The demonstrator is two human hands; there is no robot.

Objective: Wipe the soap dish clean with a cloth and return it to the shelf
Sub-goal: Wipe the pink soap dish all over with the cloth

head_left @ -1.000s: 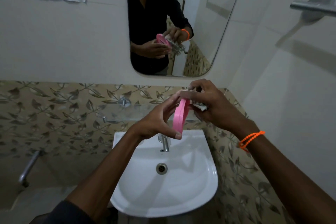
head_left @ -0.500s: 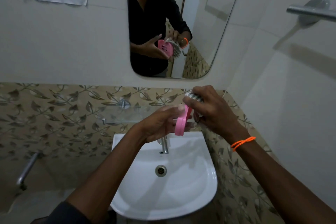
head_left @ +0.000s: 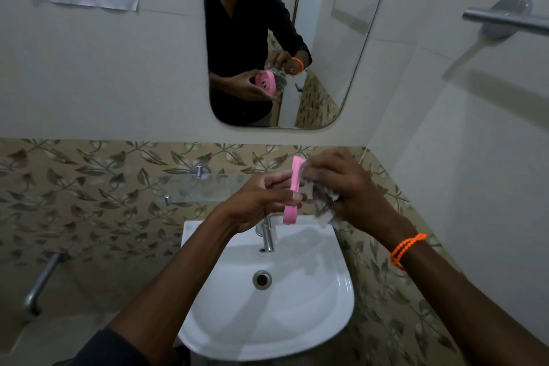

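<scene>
Since 0.5 s ago, right hand (head_left: 341, 184) with cloth (head_left: 322, 202) slides lower along soap dish (head_left: 292, 190); left hand (head_left: 261, 202) pinches dish edge-on, frame centre. Wiping continues; shelf (head_left: 205, 187) return next.

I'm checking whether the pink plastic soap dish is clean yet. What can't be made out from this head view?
- Pink plastic soap dish: seen edge-on, so its wiped face is hidden.
- Checked cloth: blurred, mostly covered by the right hand.
- Left hand: its palm side is turned away.
- Mirror reflection: too small to show dirt.
- Glass shelf: right end hidden behind both hands.
</scene>
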